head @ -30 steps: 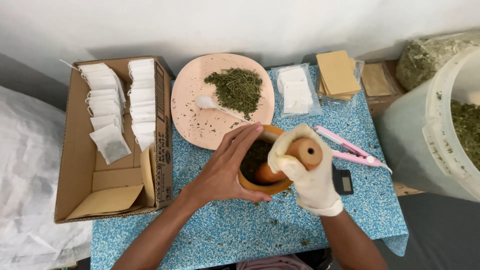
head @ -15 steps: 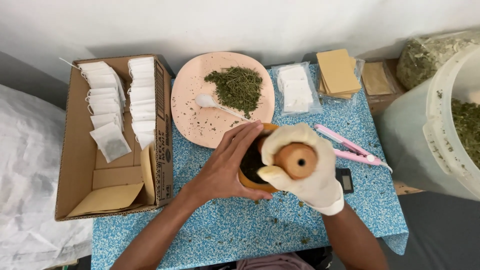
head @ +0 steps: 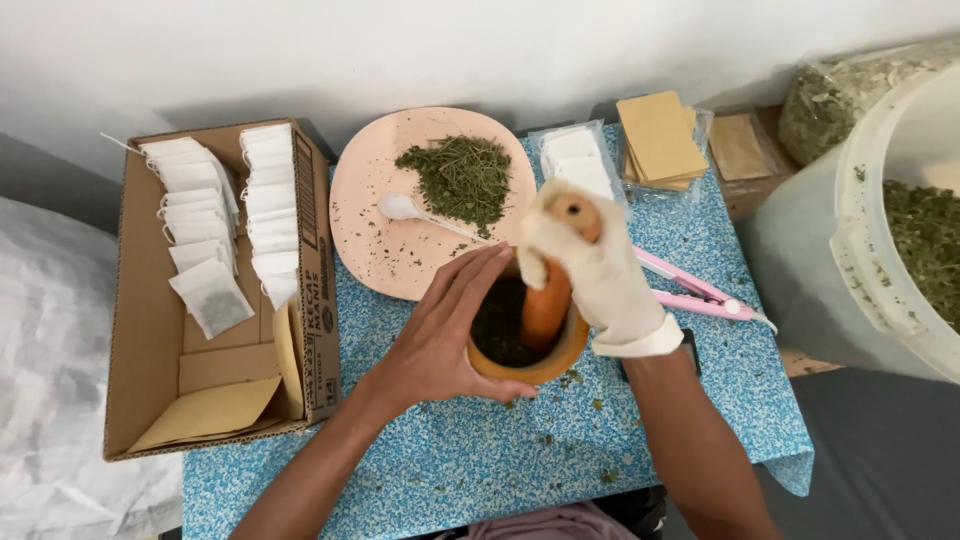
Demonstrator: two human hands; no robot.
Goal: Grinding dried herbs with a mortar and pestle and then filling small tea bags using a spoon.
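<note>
Pestle [head: 546, 300] now tilted in gloved right hand [head: 600, 275], bare left hand [head: 445, 335] cupping mortar [head: 545, 365]

My gloved right hand [head: 598, 268] is motion-blurred and hides the pestle's [head: 547, 303] upper shaft. My left hand [head: 440, 340] covers the mortar's [head: 530, 358] near wall. Bucket [head: 880, 230] — cut off at right edge — contents only partly visible.

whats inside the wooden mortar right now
The wooden mortar holds dark green crushed herb and the lower end of the wooden pestle, held by the gloved right hand. The bottom under the pestle tip is covered. The left hand hides the near-left wall.
</note>
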